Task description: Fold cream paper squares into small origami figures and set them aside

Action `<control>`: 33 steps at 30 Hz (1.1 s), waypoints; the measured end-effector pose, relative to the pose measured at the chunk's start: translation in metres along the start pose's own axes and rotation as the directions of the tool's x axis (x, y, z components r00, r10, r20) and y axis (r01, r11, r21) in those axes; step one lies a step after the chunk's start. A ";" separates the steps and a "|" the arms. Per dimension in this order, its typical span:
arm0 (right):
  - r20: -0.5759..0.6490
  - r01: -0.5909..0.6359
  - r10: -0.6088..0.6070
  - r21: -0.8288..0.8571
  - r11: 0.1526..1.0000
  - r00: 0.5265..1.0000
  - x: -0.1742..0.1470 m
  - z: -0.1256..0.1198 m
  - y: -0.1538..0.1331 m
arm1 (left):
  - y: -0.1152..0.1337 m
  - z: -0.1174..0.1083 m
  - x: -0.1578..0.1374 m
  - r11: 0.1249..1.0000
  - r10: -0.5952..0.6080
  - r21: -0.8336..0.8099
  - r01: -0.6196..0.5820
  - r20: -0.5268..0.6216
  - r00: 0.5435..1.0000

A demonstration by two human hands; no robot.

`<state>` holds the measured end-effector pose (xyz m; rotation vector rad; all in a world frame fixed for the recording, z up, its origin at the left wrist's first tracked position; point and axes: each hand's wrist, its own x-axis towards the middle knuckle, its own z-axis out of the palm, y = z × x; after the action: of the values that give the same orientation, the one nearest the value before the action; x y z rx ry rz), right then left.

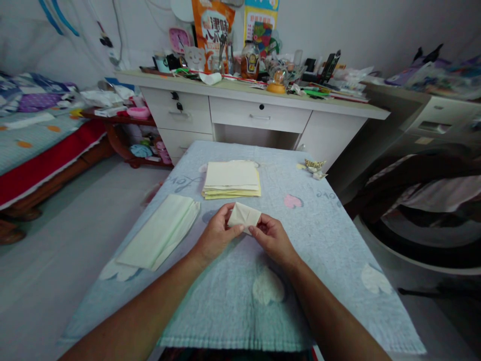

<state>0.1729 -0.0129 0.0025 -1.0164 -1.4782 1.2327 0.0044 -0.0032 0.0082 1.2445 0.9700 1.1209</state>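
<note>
Between my two hands is a small piece of folded cream paper (244,215), creased and held just above the cloth-covered table. My left hand (218,230) pinches its left side, thumb on the near face and fingers behind. On the right side, my right hand (273,235) grips the paper with the thumb near its lower edge; the other fingers are partly hidden. A stack of cream and yellow paper sheets (232,178) lies just beyond the hands. To the left rests a bundle of long pale green folded paper (160,233).
A light blue patterned cloth (319,281) covers the table. Small folded paper pieces (315,168) sit at its far right corner. Behind stands a white desk (259,113) crowded with jars, bags and small items. A washing machine (432,150) is at the right, a bed (48,140) at the left.
</note>
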 end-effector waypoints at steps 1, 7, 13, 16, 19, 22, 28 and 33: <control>-0.053 0.042 -0.047 -0.088 0.995 0.997 0.000 0.000 0.000 | -0.001 -0.001 0.000 0.998 0.027 0.059 -0.024 -0.062 0.998; -0.168 0.213 -0.367 -0.571 0.793 0.915 -0.004 0.000 -0.007 | -0.003 -0.002 -0.002 0.994 -0.034 0.098 0.044 -0.106 0.994; -0.047 0.260 -0.493 -0.804 0.535 0.869 -0.006 0.005 -0.006 | 0.003 0.013 -0.007 0.931 -0.099 -0.325 0.166 0.213 0.972; 0.028 0.277 -0.473 -0.840 0.466 0.880 -0.007 0.007 -0.006 | 0.004 0.015 -0.008 0.919 -0.134 -0.346 0.189 0.179 0.975; 0.094 0.335 -0.462 -0.815 0.473 0.882 -0.008 0.008 -0.009 | 0.003 0.013 -0.007 0.914 -0.202 -0.332 0.233 0.125 0.971; 0.103 0.400 -0.464 -0.690 0.604 0.880 -0.011 0.005 -0.017 | 0.002 0.009 -0.006 0.910 -0.253 -0.320 0.266 0.083 0.964; -0.250 0.189 -0.288 -0.356 0.915 0.925 -0.006 -0.004 -0.014 | 0.002 0.006 -0.005 0.926 -0.275 -0.242 0.290 0.091 0.957; -0.159 0.047 -0.049 -0.019 0.999 0.986 0.002 -0.005 0.001 | 0.003 0.008 -0.004 0.948 -0.246 -0.183 0.260 0.097 0.964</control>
<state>0.1775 -0.0093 0.0020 -1.0582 -1.3815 1.0817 0.0107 -0.0088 0.0120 0.9655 0.9135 0.9371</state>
